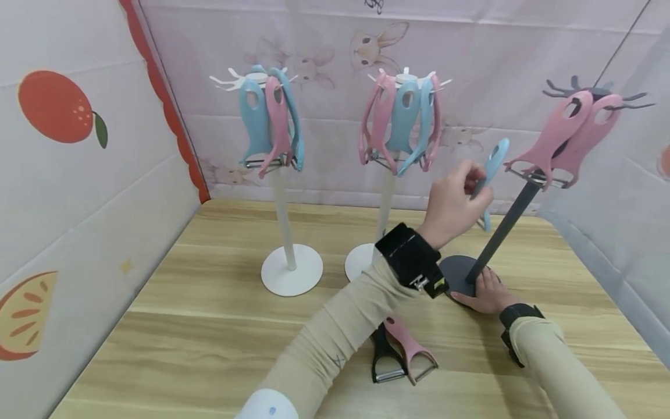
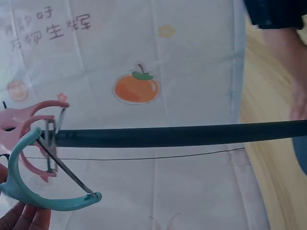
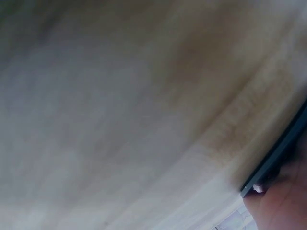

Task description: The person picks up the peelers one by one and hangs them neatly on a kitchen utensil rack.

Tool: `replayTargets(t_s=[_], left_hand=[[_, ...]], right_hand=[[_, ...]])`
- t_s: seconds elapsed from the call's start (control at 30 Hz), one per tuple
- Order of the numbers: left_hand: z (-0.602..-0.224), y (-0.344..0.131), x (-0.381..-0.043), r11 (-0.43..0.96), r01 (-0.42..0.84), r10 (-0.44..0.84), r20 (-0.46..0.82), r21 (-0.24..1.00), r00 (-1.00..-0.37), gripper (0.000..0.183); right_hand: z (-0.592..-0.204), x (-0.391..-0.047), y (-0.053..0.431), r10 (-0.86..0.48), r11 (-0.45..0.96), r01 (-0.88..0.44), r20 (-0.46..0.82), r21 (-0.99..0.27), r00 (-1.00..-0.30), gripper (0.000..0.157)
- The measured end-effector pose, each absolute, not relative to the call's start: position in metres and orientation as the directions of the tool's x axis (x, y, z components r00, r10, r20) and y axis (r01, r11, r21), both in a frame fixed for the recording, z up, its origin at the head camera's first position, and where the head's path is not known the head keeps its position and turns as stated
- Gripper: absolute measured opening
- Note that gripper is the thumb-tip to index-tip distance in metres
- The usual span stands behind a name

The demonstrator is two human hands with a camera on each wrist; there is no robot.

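My left hand [image 1: 455, 203] reaches across to the right and pinches a light blue peeler [image 1: 494, 163] by its handle. In the left wrist view, the blue peeler's [image 2: 67, 206] blade and forked head point away from the fingers, overlapping the dark stand's pink peelers [image 2: 41, 115]. My right hand [image 1: 487, 294] grips the round base [image 1: 455, 270] of the dark grey stand, thumb at the front rim and fingers around the right side. From that stand's top hooks [image 1: 576, 84] hang pink peelers [image 1: 557, 134], left of and behind the pole's upper end.
Two white stands hold hanging blue and pink peelers: one at left with a round base [image 1: 292, 270], one in the middle with its pole [image 1: 386, 198] partly behind my left arm. A black peeler [image 1: 384, 355] and a pink peeler [image 1: 410, 346] lie on the wooden table [image 1: 199, 326].
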State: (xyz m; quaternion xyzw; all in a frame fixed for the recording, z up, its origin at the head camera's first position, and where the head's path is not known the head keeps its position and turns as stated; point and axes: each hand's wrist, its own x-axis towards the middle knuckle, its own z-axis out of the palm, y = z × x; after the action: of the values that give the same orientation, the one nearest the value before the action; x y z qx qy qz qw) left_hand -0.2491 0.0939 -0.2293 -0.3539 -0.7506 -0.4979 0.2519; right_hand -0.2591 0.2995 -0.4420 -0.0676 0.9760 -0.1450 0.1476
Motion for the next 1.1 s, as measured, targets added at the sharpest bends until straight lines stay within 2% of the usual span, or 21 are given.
replayTargets(t_s=[0.17, 0.37, 0.53, 0.73, 0.93, 1.1], left_hand=[[-0.204, 0.098, -0.257, 0.291, 0.775, 0.245, 0.739, 0.561, -0.627, 0.013], [-0.179, 0.103, -0.263, 0.326, 0.741, 0.210, 0.719, 0.588, -0.663, 0.013], [-0.165, 0.112, -0.268, 0.337, 0.704, 0.226, 0.672, 0.626, -0.706, 0.013], [-0.151, 0.125, -0.274, 0.424, 0.673, 0.296, 0.610, 0.606, -0.736, 0.016], [-0.158, 0.133, -0.273, 0.451, 0.715, 0.437, 0.566, 0.535, -0.699, 0.024], [-0.180, 0.124, -0.272, 0.417, 0.703, 0.407, 0.573, 0.576, -0.711, 0.028]], right_hand=[[-0.453, -0.267, 0.300, -0.186, 0.955, -0.127, -0.207, -0.269, -0.961, 0.118], [-0.458, -0.272, 0.300, -0.186, 0.958, -0.126, -0.222, -0.257, -0.957, 0.120], [-0.459, -0.272, 0.304, -0.181, 0.959, -0.132, -0.188, -0.250, -0.965, 0.115], [-0.461, -0.271, 0.307, -0.171, 0.961, -0.118, -0.203, -0.249, -0.964, 0.114], [-0.458, -0.267, 0.305, -0.168, 0.961, -0.110, -0.217, -0.253, -0.962, 0.116], [-0.455, -0.265, 0.306, -0.160, 0.959, -0.094, -0.233, -0.269, -0.959, 0.118]])
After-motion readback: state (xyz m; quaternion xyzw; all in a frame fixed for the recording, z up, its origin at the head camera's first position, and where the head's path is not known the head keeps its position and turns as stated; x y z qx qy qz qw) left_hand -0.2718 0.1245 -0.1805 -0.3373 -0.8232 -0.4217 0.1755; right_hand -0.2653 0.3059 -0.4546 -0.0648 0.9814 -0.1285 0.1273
